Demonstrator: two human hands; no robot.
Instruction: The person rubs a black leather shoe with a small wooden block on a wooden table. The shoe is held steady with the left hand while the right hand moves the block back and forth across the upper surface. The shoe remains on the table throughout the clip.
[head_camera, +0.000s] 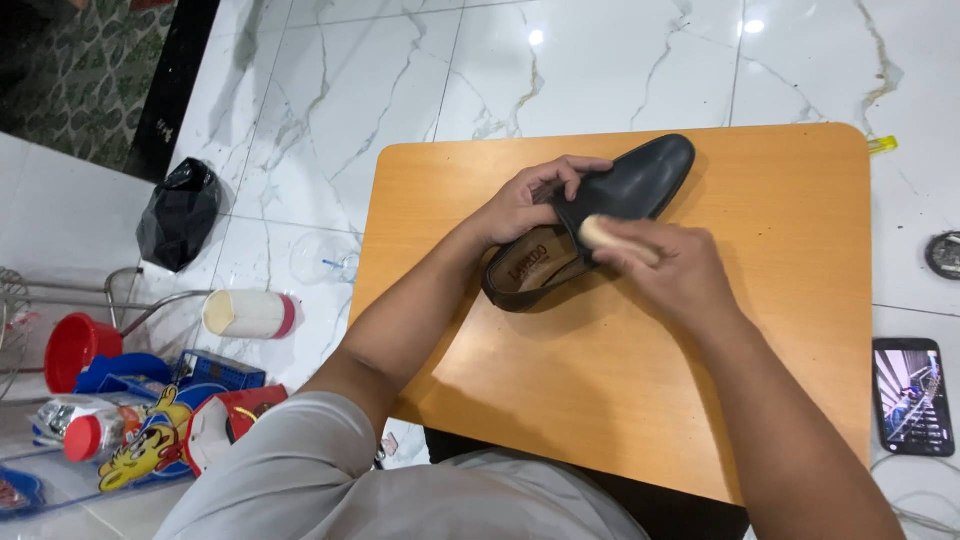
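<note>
Left hand (522, 205) grips black shoe (600, 215) at nine o'clock; right hand (668, 270) pinches pale sponge (597, 233); I'd rub lightly, shoe steadied on orange table (780, 250).

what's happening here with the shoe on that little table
A person sits over a small orange-brown table on a white marble floor. Their left hand steadies a black leather shoe that lies on the tabletop, toe pointing away from them. Their right hand presses a small pale pad or sponge against the side of the shoe near its opening. A phone lies on the floor to the right, and a black bag and assorted containers sit to the left.
</note>
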